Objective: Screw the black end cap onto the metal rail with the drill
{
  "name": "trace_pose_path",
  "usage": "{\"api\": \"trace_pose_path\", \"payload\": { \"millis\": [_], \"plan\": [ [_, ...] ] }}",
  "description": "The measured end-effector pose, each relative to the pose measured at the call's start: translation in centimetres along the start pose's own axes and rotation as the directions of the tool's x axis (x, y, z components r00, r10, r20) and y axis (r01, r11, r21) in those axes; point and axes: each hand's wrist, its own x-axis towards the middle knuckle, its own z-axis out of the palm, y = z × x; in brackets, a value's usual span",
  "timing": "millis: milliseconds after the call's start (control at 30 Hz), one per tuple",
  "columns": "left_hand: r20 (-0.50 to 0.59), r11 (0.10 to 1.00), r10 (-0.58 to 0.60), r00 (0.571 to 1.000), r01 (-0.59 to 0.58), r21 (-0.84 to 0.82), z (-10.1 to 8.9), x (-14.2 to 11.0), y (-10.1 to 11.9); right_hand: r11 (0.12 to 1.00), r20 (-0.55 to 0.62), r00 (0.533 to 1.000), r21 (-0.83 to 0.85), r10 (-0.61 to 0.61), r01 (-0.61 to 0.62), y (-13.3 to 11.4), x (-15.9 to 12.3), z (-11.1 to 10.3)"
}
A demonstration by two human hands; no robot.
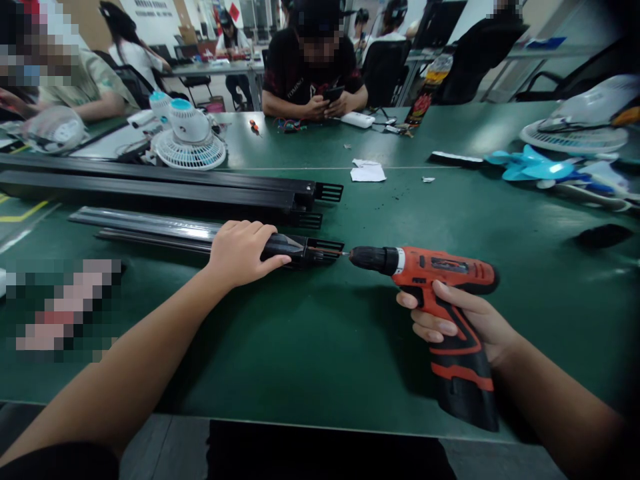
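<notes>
A red drill (427, 263) was gripped in the right hand (463, 313), its handle wrapped by the fingers. Its thin bit (327, 251) was pointed at the slotted end of a black bar (183, 229); whether the two were touching could not be told. The bar, laid on the green table (310, 360), was grasped from above by the left hand (240, 253), fingers bent over its far side, thumb stretched towards the drill. Beyond it, more black bars (150, 190) were laid lengthwise.
</notes>
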Motion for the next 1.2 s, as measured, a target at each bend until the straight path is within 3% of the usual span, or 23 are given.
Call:
{"api": "trace_pose_path", "payload": {
  "millis": [733, 1200],
  "plan": [
    [-0.001, 1.000, 0.003, 1.000, -0.003, 0.031, 0.07, 0.01, 0.08, 0.997, -0.004, 0.998, 0.042, 0.068, -0.068, 0.01, 0.11, -0.23],
    [0.007, 0.999, 0.011, 1.000, -0.011, 0.046, 0.07, 0.03, 0.06, 1.000, -0.045, 0.999, -0.009, 0.023, -0.024, -0.11, 0.03, -0.14]
  ]
}}
